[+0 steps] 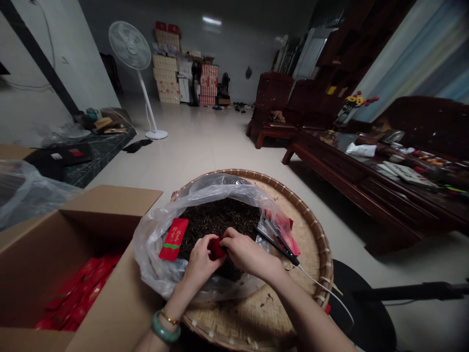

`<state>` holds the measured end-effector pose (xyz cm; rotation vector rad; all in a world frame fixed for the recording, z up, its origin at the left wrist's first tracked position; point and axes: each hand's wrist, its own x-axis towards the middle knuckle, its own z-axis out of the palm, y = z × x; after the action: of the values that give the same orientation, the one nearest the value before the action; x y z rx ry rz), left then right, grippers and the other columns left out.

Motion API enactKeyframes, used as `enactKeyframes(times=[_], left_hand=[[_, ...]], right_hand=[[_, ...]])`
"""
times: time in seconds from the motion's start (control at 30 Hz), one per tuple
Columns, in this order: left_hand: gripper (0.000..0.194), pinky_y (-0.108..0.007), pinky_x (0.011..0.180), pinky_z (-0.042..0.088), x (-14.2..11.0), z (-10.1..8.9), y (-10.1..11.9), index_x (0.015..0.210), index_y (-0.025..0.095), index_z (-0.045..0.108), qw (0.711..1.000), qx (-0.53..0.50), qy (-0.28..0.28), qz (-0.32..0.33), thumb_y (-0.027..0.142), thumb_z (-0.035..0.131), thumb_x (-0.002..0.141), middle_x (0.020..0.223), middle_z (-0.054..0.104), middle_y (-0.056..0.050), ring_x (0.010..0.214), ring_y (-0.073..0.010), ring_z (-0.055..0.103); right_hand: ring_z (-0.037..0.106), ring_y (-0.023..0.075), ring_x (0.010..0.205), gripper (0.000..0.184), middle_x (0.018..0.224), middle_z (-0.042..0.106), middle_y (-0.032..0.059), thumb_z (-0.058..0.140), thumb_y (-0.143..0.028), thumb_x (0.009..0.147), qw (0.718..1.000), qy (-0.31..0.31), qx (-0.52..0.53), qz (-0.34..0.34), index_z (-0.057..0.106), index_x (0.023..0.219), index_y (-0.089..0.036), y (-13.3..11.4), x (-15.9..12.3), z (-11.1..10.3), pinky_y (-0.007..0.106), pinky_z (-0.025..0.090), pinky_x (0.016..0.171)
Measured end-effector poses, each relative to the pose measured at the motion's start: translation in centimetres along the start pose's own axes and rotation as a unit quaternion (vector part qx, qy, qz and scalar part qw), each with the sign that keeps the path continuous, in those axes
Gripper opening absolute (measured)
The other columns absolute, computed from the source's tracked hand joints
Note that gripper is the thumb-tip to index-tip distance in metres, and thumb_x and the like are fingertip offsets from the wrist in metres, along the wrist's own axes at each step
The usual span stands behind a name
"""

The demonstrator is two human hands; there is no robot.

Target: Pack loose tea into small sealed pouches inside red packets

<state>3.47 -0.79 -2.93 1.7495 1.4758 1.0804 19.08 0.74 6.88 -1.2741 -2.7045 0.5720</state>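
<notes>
A small red packet (217, 250) is held in my left hand (201, 261), over dark dried leaves that look like loose tea (220, 212). My right hand (244, 252) has its fingers pinched together at the packet's mouth, with something dark at the fingertips that I cannot make out clearly. The leaves fill an opened clear plastic bag (152, 249) on a round woven bamboo tray (324, 244). On the bag's left side lies a red packet with gold writing and a green band (174, 238). Black tongs like a hair straightener (280, 243), with a white cord, rest at the right.
At the left stands an open cardboard box (113, 293) with many red packets (80, 293) inside. More red packets (291, 234) lie on the tray's right. A black round base (366, 313) is beside the tray. A white fan (156, 134) and wooden table (340, 176) stand beyond.
</notes>
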Motion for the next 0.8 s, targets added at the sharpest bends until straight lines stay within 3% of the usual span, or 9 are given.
enactKeyframes(times=[0.1,0.23,0.33,0.43,0.57,0.8], left_hand=[[0.039,-0.033,0.068,0.056,0.0,0.0,0.0,0.101,0.021,0.053,1.0,-0.002,0.002,-0.001,0.022,0.066,0.065,0.095,0.059,-0.005,0.087,-0.0203,0.059],[0.037,-0.033,0.067,0.055,0.1,-0.2,-0.1,0.1,0.021,0.053,1.0,-0.002,0.008,0.0,0.024,0.066,0.065,0.094,0.06,-0.004,0.086,-0.0201,0.06],[0.037,-0.032,0.067,0.055,0.1,-0.2,0.1,0.1,0.02,0.054,1.0,-0.006,0.004,0.002,0.023,0.066,0.066,0.096,0.06,-0.005,0.088,-0.0203,0.06],[0.036,-0.032,0.067,0.055,0.1,-0.3,0.1,0.1,0.02,0.053,1.0,-0.01,0.002,0.01,0.022,0.065,0.066,0.097,0.06,-0.006,0.09,-0.021,0.06],[0.039,-0.033,0.067,0.055,0.1,-0.4,0.0,0.104,0.02,0.052,1.0,-0.016,0.007,0.022,0.024,0.065,0.068,0.104,0.058,-0.007,0.091,-0.021,0.059],[0.047,-0.032,0.068,0.054,-0.2,-0.3,-0.2,0.11,0.021,0.051,1.0,0.001,0.019,0.019,0.024,0.067,0.066,0.102,0.058,-0.007,0.088,-0.0207,0.059]], right_hand=[[0.058,0.0136,0.081,0.026,0.098,0.056,0.0065,0.046,-0.004,0.079,0.999,0.007,0.04,-0.012,0.063,0.095,-0.016,0.4,0.1,0.1,0.023,0.043,0.071],[0.055,0.0147,0.089,0.04,0.099,0.059,0.0054,0.049,0.001,0.07,0.99,0.09,0.111,-0.018,0.057,0.105,-0.016,0.7,0.3,0.6,0.023,0.043,0.076],[0.054,0.0151,0.084,0.031,0.089,0.063,0.0033,0.047,0.0,0.074,0.988,0.101,0.119,0.001,0.06,0.096,-0.017,0.4,0.5,1.1,0.025,0.042,0.076],[0.052,0.0159,0.084,0.032,0.09,0.065,0.0031,0.043,-0.003,0.079,0.988,0.086,0.128,-0.015,0.06,0.102,-0.019,0.1,0.4,1.1,0.027,0.042,0.076],[0.049,0.0169,0.09,0.037,0.098,0.062,0.0052,0.043,-0.002,0.08,0.983,0.144,0.116,-0.008,0.057,0.11,-0.019,0.1,-0.2,0.8,0.029,0.042,0.08],[0.043,0.0239,0.096,0.025,0.097,0.055,0.0116,0.048,-0.004,0.077,0.997,0.064,-0.045,0.018,0.064,0.092,-0.015,-0.5,-0.3,2.2,0.035,0.043,0.08]])
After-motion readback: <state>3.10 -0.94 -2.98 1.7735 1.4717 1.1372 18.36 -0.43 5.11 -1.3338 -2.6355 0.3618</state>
